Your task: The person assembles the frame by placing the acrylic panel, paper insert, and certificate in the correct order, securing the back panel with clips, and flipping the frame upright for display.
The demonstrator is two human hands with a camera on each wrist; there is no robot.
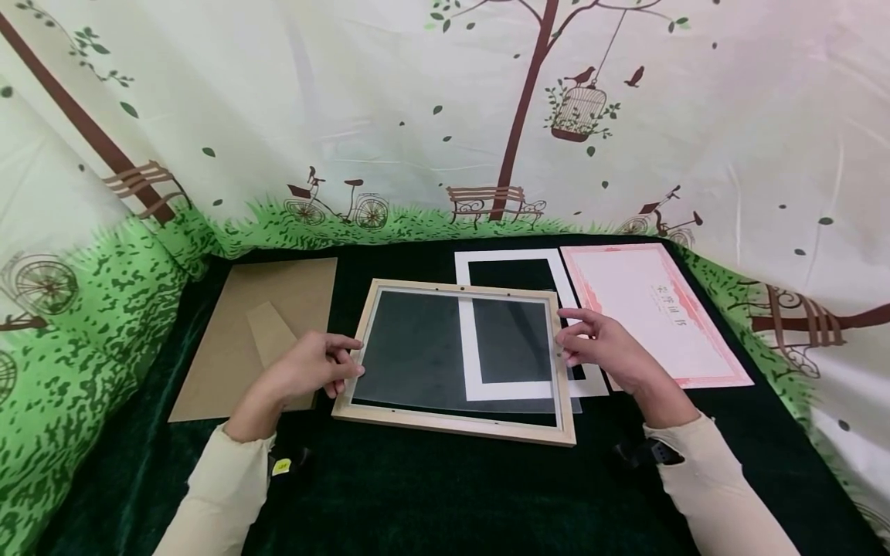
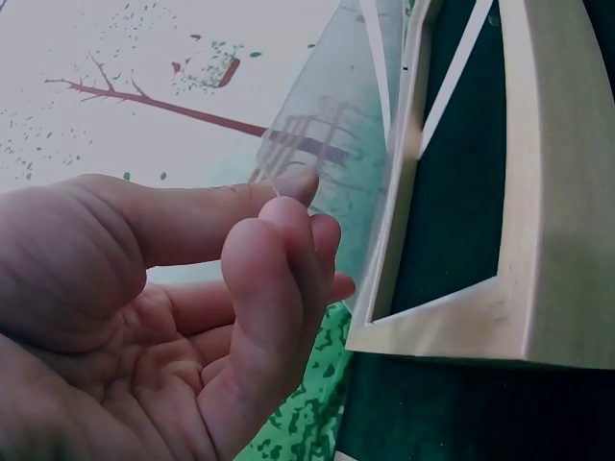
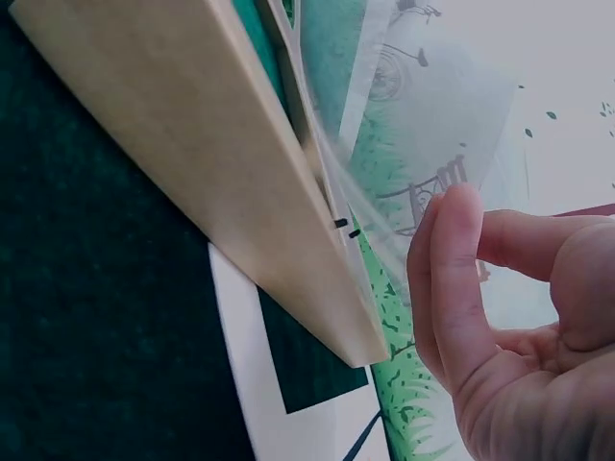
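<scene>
A clear transparent sheet [image 3: 442, 106] is held level over a light wooden picture frame [image 1: 445, 426] that lies on the dark green cloth. My left hand [image 1: 306, 367] pinches the sheet's left edge between thumb and fingertips, as the left wrist view shows up close. At the opposite edge, my right hand [image 1: 608, 351] pinches it the same way. In both wrist views the sheet stands apart from the frame near the fingers, tilted across it. A white mat board [image 1: 594, 386] with a rectangular opening lies partly behind the frame's right side and shows through the sheet.
On the left lies a brown backing board [image 1: 215, 340] with an easel leg [image 1: 267, 328]. A pink-bordered certificate [image 1: 640, 324] lies at the right, beside the mat. Behind the table hangs a printed curtain [image 1: 348, 116]; dark green velvet cloth [image 1: 452, 502] covers the table.
</scene>
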